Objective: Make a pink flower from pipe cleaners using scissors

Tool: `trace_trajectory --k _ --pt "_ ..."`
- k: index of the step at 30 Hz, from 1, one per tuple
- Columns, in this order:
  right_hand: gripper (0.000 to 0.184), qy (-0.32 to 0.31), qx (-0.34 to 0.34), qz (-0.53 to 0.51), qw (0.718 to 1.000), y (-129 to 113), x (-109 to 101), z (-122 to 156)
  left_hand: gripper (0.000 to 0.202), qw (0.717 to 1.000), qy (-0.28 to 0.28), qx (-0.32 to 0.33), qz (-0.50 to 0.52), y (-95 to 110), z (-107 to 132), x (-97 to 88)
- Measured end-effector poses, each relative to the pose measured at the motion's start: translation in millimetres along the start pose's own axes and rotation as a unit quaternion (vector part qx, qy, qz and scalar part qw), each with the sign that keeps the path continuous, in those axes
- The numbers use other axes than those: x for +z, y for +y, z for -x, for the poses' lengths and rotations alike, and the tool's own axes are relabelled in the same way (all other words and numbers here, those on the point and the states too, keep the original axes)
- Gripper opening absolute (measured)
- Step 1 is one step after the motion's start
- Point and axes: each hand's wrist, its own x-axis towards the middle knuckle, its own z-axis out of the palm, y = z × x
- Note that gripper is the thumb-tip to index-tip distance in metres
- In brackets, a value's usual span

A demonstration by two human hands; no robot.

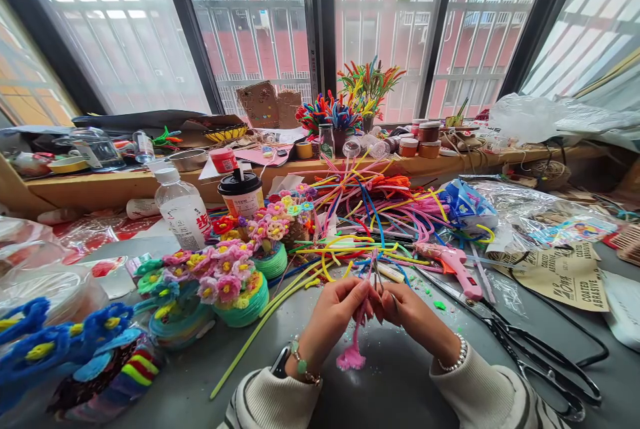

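Note:
My left hand (343,305) is closed, its thumb and fingers pinching a pink pipe cleaner (357,332). The lower end of this stem hangs below the fingers and finishes in a fluffy pink clump (351,357). Close against it, my right hand (405,312) is closed around a slim metal tool with pointed tips (377,275), which point up and away from me. The fingers hide its handle, so I cannot tell its exact kind. Both hands nearly touch above the grey table (380,395).
Loose pipe cleaners (350,209) lie heaped beyond the hands. To the right are a pink glue gun (457,269) and large black scissors (545,355). Pipe-cleaner flower pots (243,299), a plastic bottle (180,209) and a lidded cup (241,195) stand at left.

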Motion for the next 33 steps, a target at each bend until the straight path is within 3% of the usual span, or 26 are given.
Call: trace_trajectory --k 11,19,23,28,33 --pt "0.053 0.074 0.001 0.064 0.995 -0.8 -1.1 1.6 0.036 1.0 0.001 -0.011 -0.008 -0.3 0.6 -0.3" --pt "0.056 0.016 -0.029 -0.04 0.999 -1.3 3.0 0.5 0.034 0.999 -0.034 -0.007 0.028 -1.5 0.2 -0.1" --pt "0.053 0.004 -0.039 -0.04 0.998 -2.2 2.6 0.2 0.034 0.998 -0.051 -0.003 0.029 -1.9 0.7 1.6" --pt "0.053 0.075 -0.018 0.046 0.996 1.5 0.6 0.4 0.033 0.999 -0.037 -0.01 0.034 -1.6 0.1 1.5" --pt "0.052 0.09 0.017 0.062 0.994 2.1 0.7 -0.3 0.024 0.998 0.019 -0.007 0.055 -0.1 -0.3 0.2"
